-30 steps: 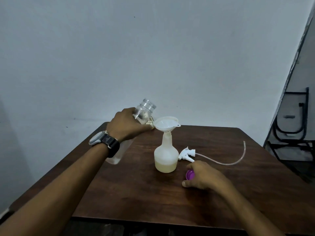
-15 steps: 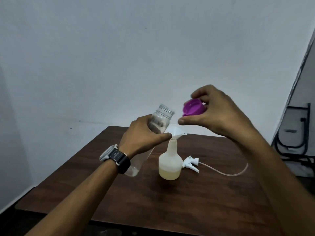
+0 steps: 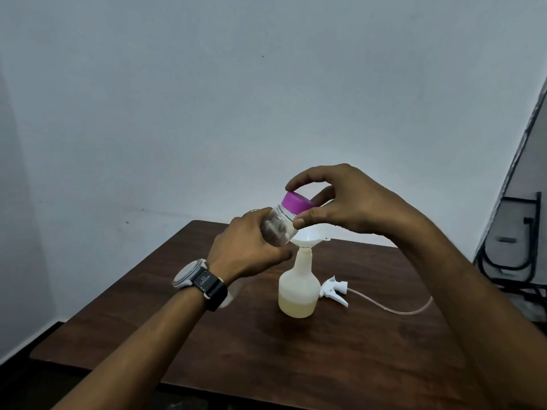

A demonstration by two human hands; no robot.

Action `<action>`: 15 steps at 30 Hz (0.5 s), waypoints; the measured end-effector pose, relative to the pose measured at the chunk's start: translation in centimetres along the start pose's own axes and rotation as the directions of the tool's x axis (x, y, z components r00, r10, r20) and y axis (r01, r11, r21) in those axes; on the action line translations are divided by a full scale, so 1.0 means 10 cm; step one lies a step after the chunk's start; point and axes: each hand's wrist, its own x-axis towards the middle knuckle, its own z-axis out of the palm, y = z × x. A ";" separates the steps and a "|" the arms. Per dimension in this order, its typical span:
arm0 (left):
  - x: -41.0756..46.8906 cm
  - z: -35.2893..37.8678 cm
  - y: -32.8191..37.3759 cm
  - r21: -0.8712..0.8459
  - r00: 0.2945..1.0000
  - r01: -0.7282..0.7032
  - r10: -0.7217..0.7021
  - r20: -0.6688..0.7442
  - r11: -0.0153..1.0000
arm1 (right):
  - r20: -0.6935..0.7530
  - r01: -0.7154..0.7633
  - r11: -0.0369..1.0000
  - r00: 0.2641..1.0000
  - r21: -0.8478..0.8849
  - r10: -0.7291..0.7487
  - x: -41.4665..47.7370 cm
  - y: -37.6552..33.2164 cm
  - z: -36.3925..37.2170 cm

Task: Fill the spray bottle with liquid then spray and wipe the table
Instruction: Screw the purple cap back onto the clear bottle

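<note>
My left hand (image 3: 248, 247) grips a clear plastic bottle (image 3: 276, 226), held tilted above the table. A purple cap (image 3: 297, 202) sits on the bottle's mouth, pinched by the fingers and thumb of my right hand (image 3: 346, 199). Below stands the white spray bottle (image 3: 299, 288), about a third full of yellowish liquid, with a white funnel (image 3: 309, 239) in its neck. Its white trigger head (image 3: 336, 290) lies on the table to the right, with a clear dip tube (image 3: 396, 310) curving away from it.
The dark wooden table (image 3: 296, 356) stands against a pale wall, its front edge near me. A black metal frame (image 3: 515, 255) leans at the far right beyond the table. No cloth shows in view.
My right hand picked the purple cap off the table, raised it, and set it on the mouth of the clear bottle. My left hand lifted the bottle slightly higher.
</note>
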 end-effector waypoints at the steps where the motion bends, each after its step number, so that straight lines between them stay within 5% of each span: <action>1: 0.00 0.00 0.00 -0.009 1.000 0.008 -0.008 0.004 1.000 | 0.024 0.004 1.000 1.000 -0.006 -0.004 0.00 0.01 -0.01; 6: 0.00 0.03 0.01 -0.023 0.998 0.047 -0.046 0.031 0.999 | 0.156 -0.003 0.999 0.988 0.054 -0.005 0.01 0.06 -0.08; 15: 0.01 0.06 0.02 -0.107 0.996 0.076 -0.070 0.059 0.991 | 0.150 -0.064 0.997 0.986 -0.039 0.069 0.03 -0.04 -0.09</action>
